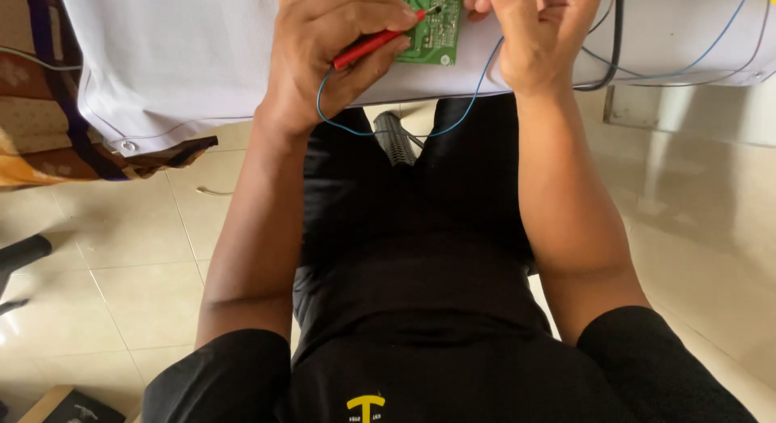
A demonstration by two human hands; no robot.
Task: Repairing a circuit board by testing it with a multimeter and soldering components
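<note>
Circuit board (432, 23) cut off; hands (327, 47) cover it.

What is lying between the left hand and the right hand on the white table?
In the head view, the green circuit board lies between the left hand and right hand; the red probe's tip touches it.

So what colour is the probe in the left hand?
Red, with a dark tip; the probe shows in the head view.
</note>
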